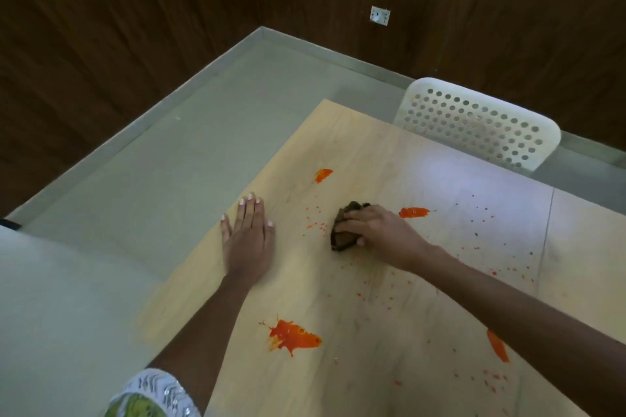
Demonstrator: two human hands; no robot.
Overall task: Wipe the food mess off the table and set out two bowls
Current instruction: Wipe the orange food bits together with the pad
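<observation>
On the table (pixel 355 366), brown cloth (pixel 342 239) bunched under right hand (pixel 379 230) fingers (pixel 349 225) — gripping it, left hand (pixel 247 237) flat.

1 head view: looks forward and down, close over table (pixel 389 159), wide-angle.

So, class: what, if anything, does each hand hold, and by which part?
The right hand grips a bunched dark cloth from above, fingers curled over its top. The left hand holds nothing; it rests flat on the table.
</observation>
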